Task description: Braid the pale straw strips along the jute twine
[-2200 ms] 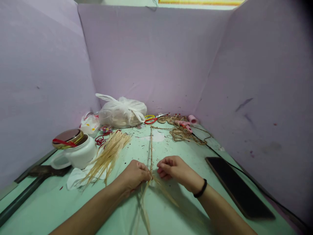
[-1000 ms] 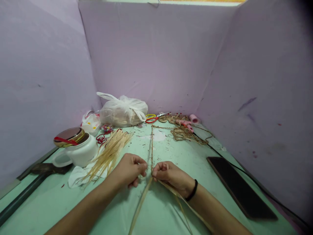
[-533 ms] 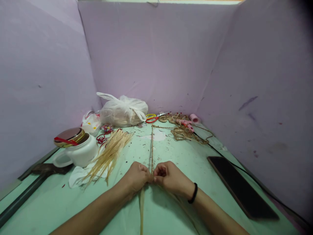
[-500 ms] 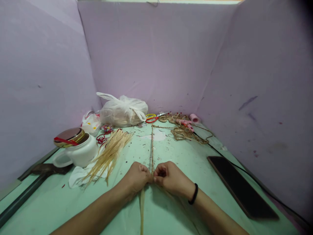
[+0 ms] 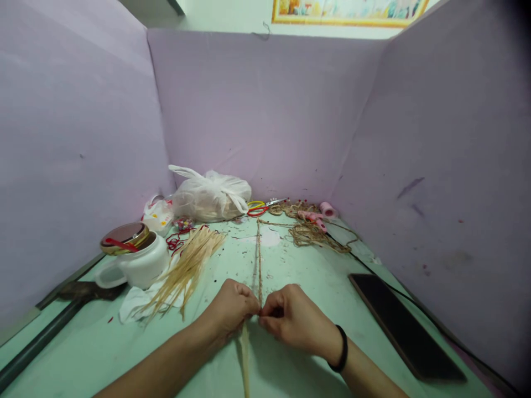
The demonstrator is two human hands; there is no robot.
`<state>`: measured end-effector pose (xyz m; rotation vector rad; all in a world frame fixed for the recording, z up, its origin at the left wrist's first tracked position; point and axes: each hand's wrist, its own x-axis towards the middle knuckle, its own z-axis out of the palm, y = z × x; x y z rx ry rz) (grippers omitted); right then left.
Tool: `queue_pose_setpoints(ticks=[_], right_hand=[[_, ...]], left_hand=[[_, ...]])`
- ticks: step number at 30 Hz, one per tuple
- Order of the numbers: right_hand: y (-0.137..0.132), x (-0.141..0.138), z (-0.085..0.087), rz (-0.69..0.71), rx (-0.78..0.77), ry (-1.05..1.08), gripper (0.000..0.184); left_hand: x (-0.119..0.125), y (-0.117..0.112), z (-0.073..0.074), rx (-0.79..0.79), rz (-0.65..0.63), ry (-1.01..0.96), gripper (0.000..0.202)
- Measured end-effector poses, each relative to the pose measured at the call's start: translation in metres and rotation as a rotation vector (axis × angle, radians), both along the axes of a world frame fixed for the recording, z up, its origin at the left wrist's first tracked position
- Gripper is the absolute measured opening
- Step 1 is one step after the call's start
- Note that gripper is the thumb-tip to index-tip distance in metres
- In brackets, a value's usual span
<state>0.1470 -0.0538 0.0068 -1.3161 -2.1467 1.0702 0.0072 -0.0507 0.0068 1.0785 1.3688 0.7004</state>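
Note:
A thin braided twine cord (image 5: 259, 260) runs straight from the far part of the table toward me, and its near end goes between my hands. My left hand (image 5: 232, 307) is closed in a pinch at that end, left of the cord. A pale flat raffia strand (image 5: 245, 359) hangs from beneath its fingers toward the front edge. On the other side, my right hand (image 5: 296, 320) pinches thumb and forefinger at the cord's end, close to the left fingertips. The fingers hide exactly how strand and cord meet. A black band (image 5: 342, 348) circles my right wrist.
On the left lie a raffia bundle (image 5: 191, 265), a white mug (image 5: 145, 262) with a lid (image 5: 124, 237), and a hammer (image 5: 50, 334). A tied plastic bag (image 5: 211, 196), scissors (image 5: 261, 208), glue gun (image 5: 313, 218) and twine (image 5: 311, 236) sit behind. At right is a phone (image 5: 406, 326).
The view has tilted up, showing a framed picture above the back wall. Both hands stay at the cord's end; the right hand has turned slightly, and the strand trailing beneath it no longer shows.

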Motion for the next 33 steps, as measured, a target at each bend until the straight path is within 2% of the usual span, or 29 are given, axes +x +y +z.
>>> queue_pose_setpoints(ticks=[3, 7, 9, 14, 16, 18, 19, 21, 27, 30, 33], right_hand=[[0.002, 0.003, 0.003, 0.055, -0.107, 0.073, 0.013], [0.011, 0.012, 0.007, 0.084, -0.331, 0.22, 0.018], [0.018, 0.019, 0.009, 0.0, -0.377, 0.282, 0.021], [0.043, 0.03, 0.009, -0.408, -0.416, 0.542, 0.007], [0.058, 0.028, 0.008, -0.479, -0.462, 0.592, 0.004], [0.076, 0.024, 0.009, -0.499, -0.47, 0.512, 0.006], [0.087, 0.022, 0.01, -0.503, -0.441, 0.443, 0.007], [0.111, 0.017, 0.013, -0.538, -0.248, 0.241, 0.006], [0.193, 0.01, 0.018, -0.646, 0.034, 0.002, 0.006], [0.226, -0.002, 0.013, -0.66, 0.168, -0.108, 0.01], [0.247, -0.021, 0.002, -0.634, 0.213, -0.188, 0.023]], left_hand=[[0.0, 0.0, -0.002, 0.057, 0.007, -0.013, 0.008], [-0.001, -0.002, -0.001, 0.078, -0.03, 0.008, 0.013], [-0.001, -0.002, 0.0, 0.075, -0.036, 0.037, 0.013], [-0.001, 0.001, -0.002, 0.113, -0.035, 0.042, 0.011], [-0.001, 0.003, -0.007, 0.15, -0.072, 0.02, 0.01], [-0.003, 0.005, -0.012, 0.178, -0.142, 0.003, 0.01], [-0.003, 0.006, -0.015, 0.189, -0.174, 0.001, 0.01], [-0.005, 0.008, -0.018, 0.208, -0.216, 0.004, 0.008], [-0.004, 0.009, -0.015, 0.156, -0.24, 0.007, 0.006], [-0.002, 0.011, -0.017, 0.151, -0.248, 0.017, 0.006], [-0.001, 0.013, -0.025, 0.145, -0.262, 0.039, 0.008]])
